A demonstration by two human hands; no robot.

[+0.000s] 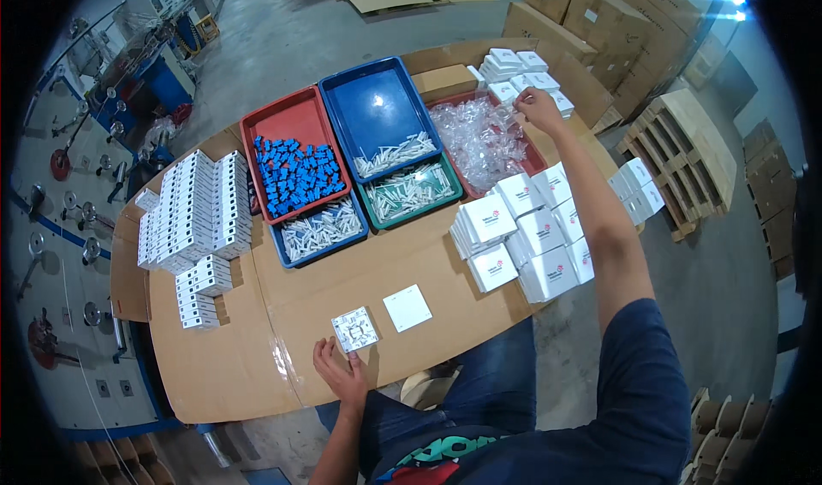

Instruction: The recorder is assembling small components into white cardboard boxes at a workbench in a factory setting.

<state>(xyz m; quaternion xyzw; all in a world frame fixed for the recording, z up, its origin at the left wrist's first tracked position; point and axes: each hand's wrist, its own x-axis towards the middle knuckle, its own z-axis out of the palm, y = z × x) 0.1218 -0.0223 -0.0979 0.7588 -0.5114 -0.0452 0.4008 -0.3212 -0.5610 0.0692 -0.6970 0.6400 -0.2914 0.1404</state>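
Observation:
My left hand [341,377] rests on the cardboard by an open white square housing [354,329], its thumb and fingers apart at the near left edge. Molded details and small dark marks show inside the housing. Just to the right lies a flat white square plate [407,308]. My right hand [538,108] is stretched far out, over the edge between a red tray [538,161] of clear plastic pieces [479,138] and stacked white square plates [522,64]. Its fingertips are pinched together; whatever they hold is too small to make out.
Trays hold blue parts [295,175] and white plugs [411,190]. An empty-backed blue tray [372,100] holds white plugs at its near end. Stacked white units [193,207] stand left; printed white boxes [535,232] stand right. Pallets [676,155] and cartons [599,23] lie beyond.

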